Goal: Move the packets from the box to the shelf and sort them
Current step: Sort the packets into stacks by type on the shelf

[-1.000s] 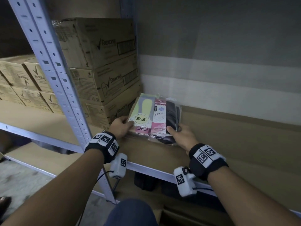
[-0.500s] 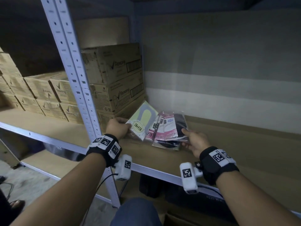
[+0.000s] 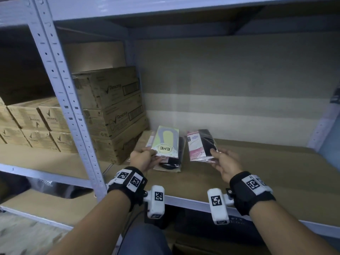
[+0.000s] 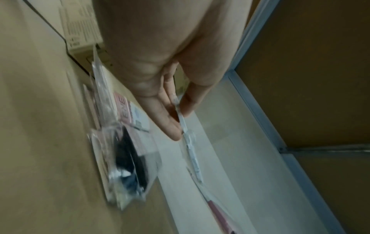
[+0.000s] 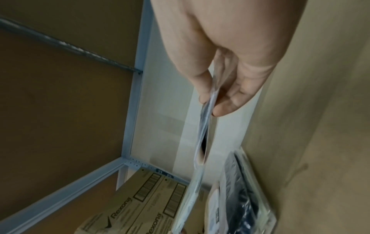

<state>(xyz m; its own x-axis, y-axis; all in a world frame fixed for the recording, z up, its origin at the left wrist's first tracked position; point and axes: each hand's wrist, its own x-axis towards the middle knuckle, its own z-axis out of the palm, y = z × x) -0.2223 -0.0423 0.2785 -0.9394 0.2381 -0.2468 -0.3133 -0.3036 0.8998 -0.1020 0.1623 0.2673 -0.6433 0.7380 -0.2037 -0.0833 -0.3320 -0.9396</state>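
Note:
My left hand (image 3: 151, 157) pinches the near edge of a yellow-green packet (image 3: 166, 141) marked ENE, thumb on top, and holds it tilted just above a small pile of packets (image 3: 172, 163) lying on the cardboard-lined shelf (image 3: 257, 172). My right hand (image 3: 214, 157) pinches a pink and black packet (image 3: 200, 144), held apart to the right of the pile. In the left wrist view the fingertips (image 4: 176, 131) clamp a thin packet edge, and the pile (image 4: 124, 150) lies beside it. The right wrist view shows the pink and black packet (image 5: 203, 142) edge-on above the pile (image 5: 240, 190).
Stacked brown Rexona cartons (image 3: 114, 111) stand against the shelf's left end, right beside the pile. A perforated grey upright (image 3: 62, 100) rises at the left. More cartons (image 3: 33, 122) fill the neighbouring bay. The shelf's right part is bare cardboard.
The bundle that both hands held together has split. My right hand drew the pink and black packet to the right, while my left hand kept the yellow-green one over the pile.

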